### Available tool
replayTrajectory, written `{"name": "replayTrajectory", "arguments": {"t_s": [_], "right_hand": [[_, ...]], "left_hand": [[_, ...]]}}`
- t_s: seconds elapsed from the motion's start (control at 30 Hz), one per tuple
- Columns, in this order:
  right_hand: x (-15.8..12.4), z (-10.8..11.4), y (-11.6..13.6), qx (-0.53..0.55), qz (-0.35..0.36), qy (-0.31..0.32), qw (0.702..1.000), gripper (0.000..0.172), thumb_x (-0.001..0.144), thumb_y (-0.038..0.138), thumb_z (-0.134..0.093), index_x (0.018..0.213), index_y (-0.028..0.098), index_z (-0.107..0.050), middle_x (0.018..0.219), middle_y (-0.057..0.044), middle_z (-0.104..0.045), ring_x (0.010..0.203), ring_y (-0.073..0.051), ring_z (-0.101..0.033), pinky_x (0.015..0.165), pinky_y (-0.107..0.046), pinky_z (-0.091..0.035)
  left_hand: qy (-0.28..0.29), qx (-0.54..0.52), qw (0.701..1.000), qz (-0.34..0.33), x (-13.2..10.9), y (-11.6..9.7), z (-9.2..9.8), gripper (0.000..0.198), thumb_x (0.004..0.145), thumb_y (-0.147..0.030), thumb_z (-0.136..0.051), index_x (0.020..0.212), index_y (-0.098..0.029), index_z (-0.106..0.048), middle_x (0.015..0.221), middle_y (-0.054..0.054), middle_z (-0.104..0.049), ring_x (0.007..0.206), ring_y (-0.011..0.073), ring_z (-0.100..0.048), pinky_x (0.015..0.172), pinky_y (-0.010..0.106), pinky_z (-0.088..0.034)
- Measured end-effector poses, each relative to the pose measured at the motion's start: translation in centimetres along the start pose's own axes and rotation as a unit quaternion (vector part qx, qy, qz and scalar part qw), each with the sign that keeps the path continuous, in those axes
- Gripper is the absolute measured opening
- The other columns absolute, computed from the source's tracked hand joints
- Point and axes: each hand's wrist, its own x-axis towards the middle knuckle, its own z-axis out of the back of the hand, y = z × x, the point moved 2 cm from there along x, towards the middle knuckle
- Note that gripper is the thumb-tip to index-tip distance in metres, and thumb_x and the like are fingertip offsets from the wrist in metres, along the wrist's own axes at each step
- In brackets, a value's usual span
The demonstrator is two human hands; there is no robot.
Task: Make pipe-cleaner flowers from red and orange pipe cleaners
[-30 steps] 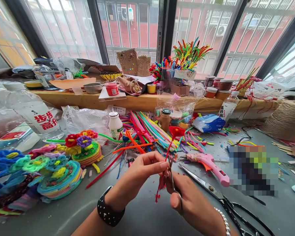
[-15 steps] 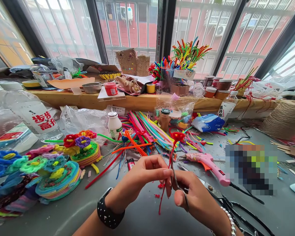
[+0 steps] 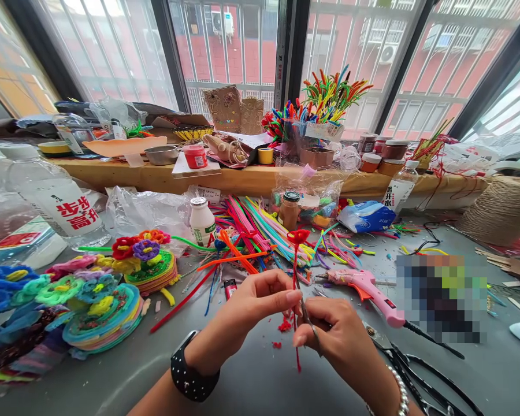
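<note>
My left hand (image 3: 260,300) is closed, pinching the stem of a red pipe-cleaner flower (image 3: 298,237) between thumb and fingertips. The flower's looped red head points up, and the thin stem's lower end hangs below my fingers. In my right hand (image 3: 342,341) are small metal scissors (image 3: 307,318), with my thumb and fingers at the handle loops. Their blades lie against the stem just by my left fingertips; whether they are parted I cannot tell. Red fuzz scraps (image 3: 285,325) lie on the grey table (image 3: 251,381) beyond and below my hands.
A pink glue gun (image 3: 368,292) and large black-handled shears (image 3: 398,358) lie to the right. Finished pipe-cleaner flowers (image 3: 60,289) crowd the left. Loose pipe cleaners (image 3: 260,225), a white bottle (image 3: 202,222), a brown jar (image 3: 289,211) and a lighter (image 3: 230,288) stand or lie ahead.
The red flower has swung left, and its stem now hangs nearly straight. My right hand has shifted slightly left with the scissors, its thumb nearer the stem. My left hand has barely moved.
</note>
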Motion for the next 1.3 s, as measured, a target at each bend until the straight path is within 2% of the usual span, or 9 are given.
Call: {"name": "replayTrajectory", "arguments": {"t_s": [0.13, 0.47, 0.7, 0.87, 1.1, 1.3], "right_hand": [[-0.05, -0.04, -0.09, -0.021, -0.006, -0.003, 1.000, 0.056, 0.062, 0.069, -0.040, 0.042, 0.018, -0.029, 0.044, 0.005, -0.028, 0.045, -0.008, -0.025, 0.043, -0.023, -0.018], [-0.05, -0.67, -0.01, 0.051, 0.008, 0.050, 0.997, 0.060, 0.057, 0.077, -0.026, 0.049, 0.018, -0.031, 0.051, 0.004, -0.032, 0.048, -0.009, -0.027, 0.045, -0.023, -0.022], [-0.28, -0.41, 0.17, 0.057, 0.036, 0.042, 0.997, 0.061, 0.060, 0.075, -0.026, 0.058, 0.017, -0.046, 0.053, 0.003, -0.038, 0.050, -0.011, -0.032, 0.048, -0.023, -0.025], [-0.15, -0.27, 0.11, 0.039, 0.027, 0.020, 0.999, 0.061, 0.057, 0.075, -0.031, 0.055, 0.017, -0.047, 0.050, 0.004, -0.036, 0.049, -0.010, -0.030, 0.046, -0.023, -0.022], [-0.02, -0.11, -0.01, 0.006, -0.015, -0.014, 1.000, 0.054, 0.062, 0.066, -0.044, 0.042, 0.017, -0.032, 0.044, 0.004, -0.031, 0.045, -0.009, -0.027, 0.044, -0.023, -0.021], [-0.01, -0.13, 0.07, 0.010, -0.022, 0.001, 1.000, 0.051, 0.066, 0.060, -0.045, 0.041, 0.016, -0.038, 0.045, 0.003, -0.038, 0.047, -0.010, -0.033, 0.045, -0.023, -0.025]], "left_hand": [[-0.016, 0.011, 1.000, -0.003, 0.07, -0.10, 0.10, 0.014, 0.070, -0.022, -0.058, 0.060, -0.015, -0.051, 0.056, -0.002, -0.054, 0.054, 0.0067, -0.045, 0.054, 0.017, -0.035], [0.018, -0.017, 1.000, -0.003, 0.06, 0.10, 0.08, 0.016, 0.075, -0.023, -0.052, 0.062, -0.014, -0.049, 0.055, -0.003, -0.049, 0.053, 0.0064, -0.043, 0.054, 0.018, -0.034], [0.046, -0.018, 0.999, 0.013, -0.07, 0.25, -0.20, 0.016, 0.075, -0.024, -0.052, 0.062, -0.014, -0.049, 0.058, -0.002, -0.050, 0.056, 0.0084, -0.045, 0.058, 0.021, -0.035], [0.047, -0.018, 0.999, 0.004, -0.07, 0.35, -0.15, 0.016, 0.075, -0.023, -0.052, 0.062, -0.014, -0.049, 0.057, -0.002, -0.051, 0.056, 0.0079, -0.044, 0.059, 0.020, -0.034], [0.031, -0.007, 0.999, -0.012, 0.04, 0.32, -0.08, 0.018, 0.075, -0.025, -0.051, 0.061, -0.014, -0.048, 0.057, -0.002, -0.051, 0.055, 0.0073, -0.044, 0.056, 0.019, -0.036], [-0.002, 0.030, 0.999, -0.016, 0.01, 0.09, -0.18, 0.018, 0.071, -0.026, -0.056, 0.059, -0.015, -0.048, 0.056, -0.003, -0.052, 0.054, 0.0067, -0.044, 0.053, 0.017, -0.035]]}}
